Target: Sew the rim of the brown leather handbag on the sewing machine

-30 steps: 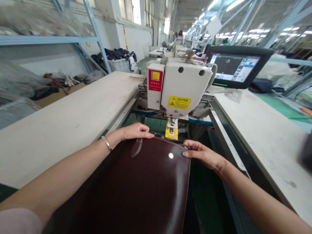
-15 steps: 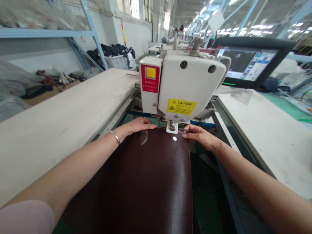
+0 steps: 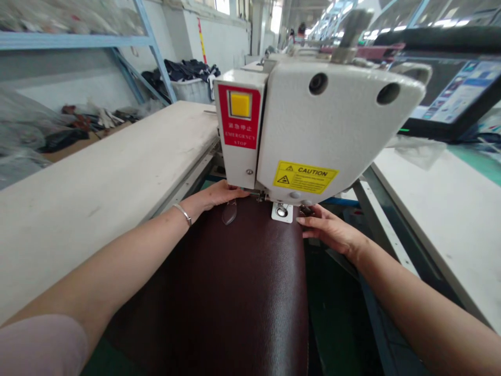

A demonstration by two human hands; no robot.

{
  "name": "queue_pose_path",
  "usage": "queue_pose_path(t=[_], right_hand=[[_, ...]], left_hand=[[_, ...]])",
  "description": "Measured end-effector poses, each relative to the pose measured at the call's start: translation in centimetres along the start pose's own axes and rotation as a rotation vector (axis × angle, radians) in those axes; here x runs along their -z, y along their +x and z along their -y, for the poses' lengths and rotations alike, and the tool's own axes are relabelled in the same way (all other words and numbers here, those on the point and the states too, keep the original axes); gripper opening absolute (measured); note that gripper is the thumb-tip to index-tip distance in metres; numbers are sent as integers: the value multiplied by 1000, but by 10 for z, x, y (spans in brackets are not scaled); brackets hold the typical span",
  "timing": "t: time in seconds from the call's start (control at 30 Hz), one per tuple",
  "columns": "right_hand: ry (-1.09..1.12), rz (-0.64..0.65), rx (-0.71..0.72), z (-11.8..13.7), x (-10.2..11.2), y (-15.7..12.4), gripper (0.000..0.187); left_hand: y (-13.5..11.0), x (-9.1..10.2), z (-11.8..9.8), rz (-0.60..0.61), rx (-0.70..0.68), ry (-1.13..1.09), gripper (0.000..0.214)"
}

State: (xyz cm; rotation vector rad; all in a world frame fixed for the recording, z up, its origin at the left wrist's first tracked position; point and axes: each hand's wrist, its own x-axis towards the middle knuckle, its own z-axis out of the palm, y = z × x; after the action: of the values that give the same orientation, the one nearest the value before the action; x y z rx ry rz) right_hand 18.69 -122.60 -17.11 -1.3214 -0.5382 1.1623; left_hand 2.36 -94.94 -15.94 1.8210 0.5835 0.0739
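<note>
A: What is different from a second ago?

B: The dark brown leather panel (image 3: 238,292) sits farther in. A second ago its far edge lay short of the sewing machine (image 3: 313,125), with the white dot on it in the open. Now that edge is tucked under the machine's head, and the small white presser plate (image 3: 282,212) stands right where the dot was.

A: And the hands?

B: They have travelled in with it. The left hand (image 3: 219,194) lies flat on the far left corner of the panel, fingers stretched toward the machine just below the red emergency stop box (image 3: 239,130), beside a small teardrop tab (image 3: 229,213) on the leather. The right hand (image 3: 329,230) pinches the far right edge, thumb over and fingers curled under, just beside the plate.

A: So what does that tell you?

B: I judge the feeding-in is nearly over and what is left is fine lining-up under the plate. Whether the plate already presses on the leather, I cannot tell.

A: Anything else about?

B: A long pale table (image 3: 97,177) on the left, and a screen (image 3: 450,89) at far right.
</note>
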Motion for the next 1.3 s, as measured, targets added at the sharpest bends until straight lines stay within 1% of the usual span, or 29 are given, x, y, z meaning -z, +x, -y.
queue_pose_path(t=[0.13,0.27,0.37,0.5,0.6,0.73,0.87,1.0,1.07,1.3], right_hand=[[30,-15,-8,2,-3,0,49],[31,-31,-19,4,-6,-1,49],[28,-28,-24,5,-6,0,49],[40,-28,-40,5,-6,2,51],[53,-35,-53,5,-5,3,55],[45,-19,-69,5,-4,2,58],[46,-14,-75,4,-4,2,57],[53,-27,-77,5,-7,1,60],[54,-27,-79,6,-8,1,59],[18,-6,-69,3,-8,1,54]], left_hand=[[0,-1,1,-19,-5,-6,36],[0,-1,2,-78,-4,65,31],[3,0,6,-94,-26,102,28],[10,2,16,-83,-71,111,30],[12,3,22,-78,-69,117,32],[11,1,18,-63,-85,80,31],[9,0,14,-74,-25,77,29],[13,0,22,-47,-114,4,40],[14,0,26,-30,-127,2,43],[12,0,23,-49,-75,101,32]])
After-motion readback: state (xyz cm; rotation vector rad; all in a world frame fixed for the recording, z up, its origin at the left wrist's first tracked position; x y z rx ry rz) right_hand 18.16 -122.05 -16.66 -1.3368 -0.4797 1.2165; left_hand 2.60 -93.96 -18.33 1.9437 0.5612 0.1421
